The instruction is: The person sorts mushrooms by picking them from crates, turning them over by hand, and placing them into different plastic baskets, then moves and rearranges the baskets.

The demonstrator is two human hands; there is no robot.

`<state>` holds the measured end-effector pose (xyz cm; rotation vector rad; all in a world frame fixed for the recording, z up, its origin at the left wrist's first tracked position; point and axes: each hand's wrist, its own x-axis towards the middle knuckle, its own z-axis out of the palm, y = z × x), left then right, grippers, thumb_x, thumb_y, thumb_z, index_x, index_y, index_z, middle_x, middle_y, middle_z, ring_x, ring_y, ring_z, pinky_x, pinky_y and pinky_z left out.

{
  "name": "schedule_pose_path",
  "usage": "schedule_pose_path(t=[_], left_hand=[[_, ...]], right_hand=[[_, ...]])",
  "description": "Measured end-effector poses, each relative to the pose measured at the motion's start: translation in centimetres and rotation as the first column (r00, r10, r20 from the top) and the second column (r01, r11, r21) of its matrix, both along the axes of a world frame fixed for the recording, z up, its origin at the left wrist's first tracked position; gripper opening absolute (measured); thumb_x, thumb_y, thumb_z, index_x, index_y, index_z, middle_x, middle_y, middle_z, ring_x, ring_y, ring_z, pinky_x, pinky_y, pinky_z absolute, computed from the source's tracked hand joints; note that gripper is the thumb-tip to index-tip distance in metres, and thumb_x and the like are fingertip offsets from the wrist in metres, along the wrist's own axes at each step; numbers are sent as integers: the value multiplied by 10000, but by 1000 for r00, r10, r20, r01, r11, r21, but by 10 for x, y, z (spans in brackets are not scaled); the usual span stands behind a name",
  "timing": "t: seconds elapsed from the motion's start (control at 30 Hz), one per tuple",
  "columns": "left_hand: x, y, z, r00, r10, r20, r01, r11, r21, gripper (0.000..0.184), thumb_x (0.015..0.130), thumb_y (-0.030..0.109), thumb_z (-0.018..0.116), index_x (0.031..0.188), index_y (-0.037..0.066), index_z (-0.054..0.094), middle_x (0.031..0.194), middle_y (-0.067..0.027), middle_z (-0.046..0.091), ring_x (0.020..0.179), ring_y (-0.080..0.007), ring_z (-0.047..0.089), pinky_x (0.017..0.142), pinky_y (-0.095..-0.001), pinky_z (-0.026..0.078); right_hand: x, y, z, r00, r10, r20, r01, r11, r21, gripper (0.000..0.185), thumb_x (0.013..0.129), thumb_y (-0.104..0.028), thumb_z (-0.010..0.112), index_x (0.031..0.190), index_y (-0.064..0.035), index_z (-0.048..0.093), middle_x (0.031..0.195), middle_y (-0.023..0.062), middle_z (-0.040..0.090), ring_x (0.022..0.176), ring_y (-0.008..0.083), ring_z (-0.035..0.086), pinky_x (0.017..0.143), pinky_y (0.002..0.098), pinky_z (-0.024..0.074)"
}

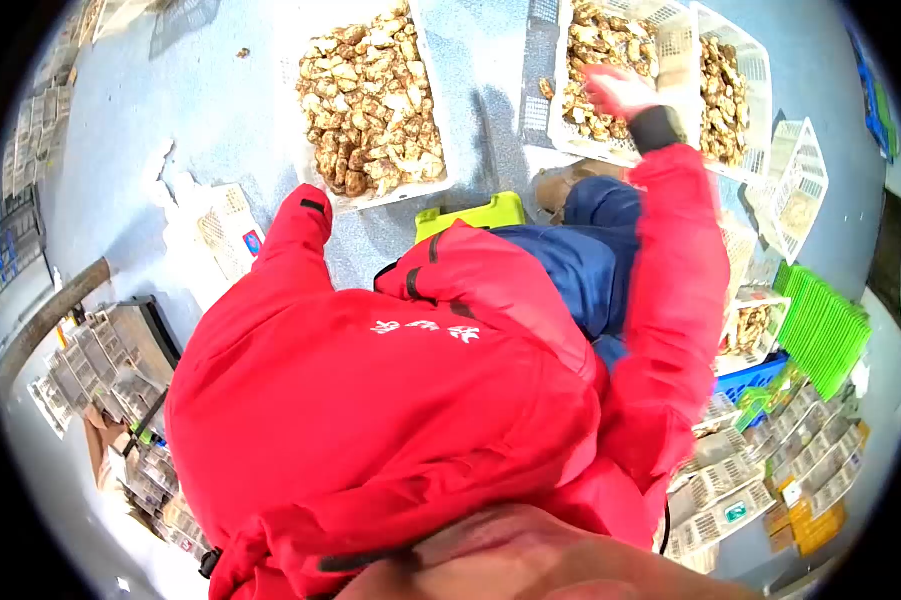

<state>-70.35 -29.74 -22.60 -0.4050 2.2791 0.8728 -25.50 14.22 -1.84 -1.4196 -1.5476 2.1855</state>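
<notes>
My right hand [618, 92] reaches over a white crate [692, 75] of brown and cream lumpy pieces [610, 45], which look like mushrooms. It is blurred, but its fingers look stretched out with nothing visible in them. A red sleeve with a dark cuff covers that arm. On the left, my other sleeve [305, 225] ends by the near left corner of a second white crate [438, 100], full of similar pieces [370, 105]. My left hand does not show beyond the cuff.
Another filled crate [760, 90] adjoins the right one, with a tilted white basket [795, 190] beside it. A yellow-green object [475, 215] lies near my legs. Green crates [825, 330] and stacked baskets stand at right; more stacks [100, 365] are at left.
</notes>
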Motion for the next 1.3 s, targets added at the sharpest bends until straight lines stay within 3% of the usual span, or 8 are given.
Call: schedule_pose_path(t=[0.17, 0.37, 0.43, 0.5, 0.63, 0.83, 1.03, 1.3], left_hand=[[51, -32, -32, 975, -28, 219, 38, 998, -44, 314, 779, 321, 533, 972, 73, 527, 927, -171, 562, 775, -315, 580, 589, -413, 503], [185, 42, -19, 607, -49, 793, 40, 999, 32, 435, 755, 384, 581, 987, 25, 497, 855, -130, 584, 602, -266, 579, 579, -412, 501], [169, 67, -25, 687, 118, 717, -496, 798, 343, 532, 805, 447, 489, 1121, 20, 457, 1118, -158, 509, 895, -328, 547, 830, -401, 430], [105, 45, -87, 824, 144, 547, -415, 811, 413, 543, 795, 481, 480, 1085, 21, 476, 1055, -167, 539, 875, -325, 557, 797, -409, 446], [63, 57, -118, 988, 95, 122, -104, 992, 70, 398, 778, 365, 492, 988, 28, 514, 821, -155, 549, 639, -255, 505, 600, -418, 439], [107, 91, -5, 983, 97, -156, -100, 995, -11, 422, 764, 363, 556, 1005, 19, 519, 790, -128, 578, 695, -249, 531, 632, -393, 421], [-10, 52, -19, 740, 134, 659, -414, 863, 290, 343, 800, 349, 499, 987, 70, 569, 923, -109, 605, 851, -290, 544, 808, -423, 403], [15, 93, 53, 887, -59, 459, -203, 841, 501, 324, 751, 270, 564, 986, 47, 553, 903, -120, 589, 813, -314, 545, 764, -431, 430]], right_hand=[[-122, -102, -144, 569, 286, 771, -628, 756, 183, 540, 694, -441, 528, 1106, -93, 508, 1089, 136, 536, 1034, 273, 498, 875, 349, 386], [-93, -59, -140, 594, 136, 793, -532, 805, 261, 567, 691, -420, 560, 1171, -140, 445, 1129, 124, 476, 1043, 267, 476, 862, 379, 397], [-92, -44, -147, 681, 48, 731, -450, 815, 365, 546, 696, -413, 569, 1147, -125, 460, 1102, 134, 494, 1060, 278, 452, 857, 374, 389], [-99, -35, -141, 690, -72, 720, -562, 573, 596, 517, 706, -404, 562, 1124, -116, 471, 1078, 135, 505, 1040, 278, 464, 864, 368, 378], [-118, -11, -151, 678, 330, 657, -585, 783, 211, 611, 682, -418, 556, 1187, -96, 436, 1173, 134, 474, 1081, 276, 451, 903, 346, 361], [-131, -1, -117, 597, 416, 686, -662, 738, 128, 464, 690, -387, 516, 1019, -64, 577, 1030, 143, 570, 979, 264, 536, 854, 346, 408], [-124, -8, -42, 736, 349, 580, -614, 704, 356, 287, 701, -233, 495, 898, -76, 632, 906, 113, 617, 841, 233, 600, 717, 348, 476], [-87, -23, -4, 716, 375, 588, -624, 721, 300, 334, 704, -289, 516, 907, -47, 623, 894, 129, 618, 853, 258, 593, 732, 358, 467]])
